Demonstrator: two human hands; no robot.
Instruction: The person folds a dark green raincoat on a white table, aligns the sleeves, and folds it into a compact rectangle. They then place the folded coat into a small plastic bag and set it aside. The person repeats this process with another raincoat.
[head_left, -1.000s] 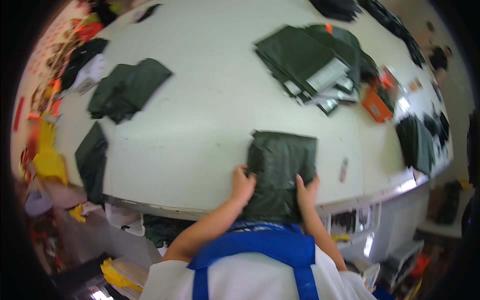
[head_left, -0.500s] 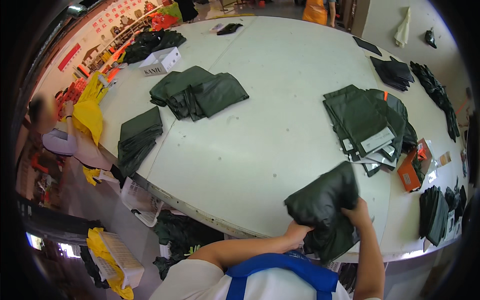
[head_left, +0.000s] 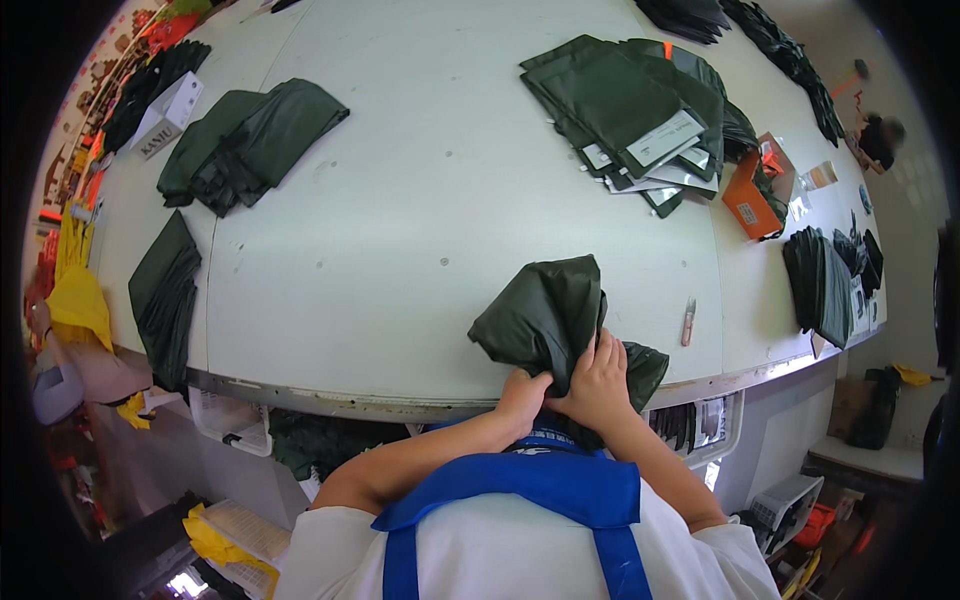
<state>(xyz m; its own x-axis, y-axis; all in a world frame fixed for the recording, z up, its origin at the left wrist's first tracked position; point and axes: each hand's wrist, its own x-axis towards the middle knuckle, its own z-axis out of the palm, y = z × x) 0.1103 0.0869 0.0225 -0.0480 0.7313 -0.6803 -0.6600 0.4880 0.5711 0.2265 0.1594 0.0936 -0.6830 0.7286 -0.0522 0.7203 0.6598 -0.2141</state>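
a dark green bundle [head_left: 548, 310], slightly glossy, is bunched and creased. it is at the table's [head_left: 350, 300] near edge.

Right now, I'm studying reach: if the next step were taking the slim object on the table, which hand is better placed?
Likely the right hand: it's nearer the slim object than the left hand, though both hold the green bundle.

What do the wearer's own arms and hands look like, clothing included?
The left hand and right hand are gloveless, and the forearms bare, with no watch or bracelet visible. The white shirt is short-sleeved, under a blue apron with matching straps.
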